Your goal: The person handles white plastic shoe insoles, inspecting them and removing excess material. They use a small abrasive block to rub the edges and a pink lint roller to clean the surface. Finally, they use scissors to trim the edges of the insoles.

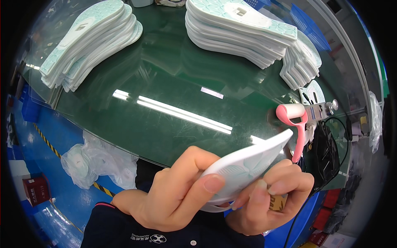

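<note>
Head view: a white panel (pixel 244 167) with a pale-green pattern tilts above the table's (pixel 161 78) near edge, gripped between your left hand's (pixel 178 190) thumb and fingers. Your right hand (pixel 273 194) curls at its right side, thumb and fingertips drawn together; whether they pinch anything, you cannot tell. Beyond it lie a pink-handled roller (pixel 298 142) and a clear bottle (pixel 317 111). Similar panels stand stacked at the far left (pixel 95 45) and far right (pixel 235 37).

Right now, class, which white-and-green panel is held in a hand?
The single tilted panel pinched in the left hand; the stacked panels rest beyond it on the green table, touched by neither hand.
</note>
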Motion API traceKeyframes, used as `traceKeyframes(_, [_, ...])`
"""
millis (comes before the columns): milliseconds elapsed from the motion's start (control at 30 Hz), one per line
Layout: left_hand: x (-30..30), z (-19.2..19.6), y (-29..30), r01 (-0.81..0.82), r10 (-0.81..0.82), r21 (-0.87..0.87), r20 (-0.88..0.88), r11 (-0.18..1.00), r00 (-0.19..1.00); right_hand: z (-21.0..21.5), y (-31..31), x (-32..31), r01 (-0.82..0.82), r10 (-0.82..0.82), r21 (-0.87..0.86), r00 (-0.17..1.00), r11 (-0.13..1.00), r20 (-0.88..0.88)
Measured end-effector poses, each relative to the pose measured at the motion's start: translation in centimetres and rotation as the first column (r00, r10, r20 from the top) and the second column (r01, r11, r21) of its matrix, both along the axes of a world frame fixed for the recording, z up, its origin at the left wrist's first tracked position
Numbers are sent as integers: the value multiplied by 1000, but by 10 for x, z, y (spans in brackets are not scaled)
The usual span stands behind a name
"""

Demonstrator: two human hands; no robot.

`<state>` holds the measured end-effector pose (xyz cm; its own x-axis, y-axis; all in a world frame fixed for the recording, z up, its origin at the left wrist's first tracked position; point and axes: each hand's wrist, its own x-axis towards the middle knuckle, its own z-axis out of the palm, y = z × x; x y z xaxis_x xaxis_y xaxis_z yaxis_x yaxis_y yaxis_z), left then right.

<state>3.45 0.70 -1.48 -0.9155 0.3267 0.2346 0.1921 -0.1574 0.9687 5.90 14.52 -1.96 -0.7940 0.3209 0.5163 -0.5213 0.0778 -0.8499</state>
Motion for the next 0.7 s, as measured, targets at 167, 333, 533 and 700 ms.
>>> traceKeyframes(167, [-2,-8,2,19,-29,125,81,992,996,1,-2,-10,-209,189,-132,971,969,-148])
traceKeyframes(333, [-2,-2,-1,37,-130,295,303,955,944,-6,39,-18,206,-206,-18,978,978,-18])
traceKeyframes(533, [-5,1,1,35,-123,329,249,944,961,-65,112,-26,395,-694,735,706,551,141])
traceKeyframes(700, [-7,1,3,-39,-62,359,265,932,962,-61,77,-6,100,32,-318,922,943,387])
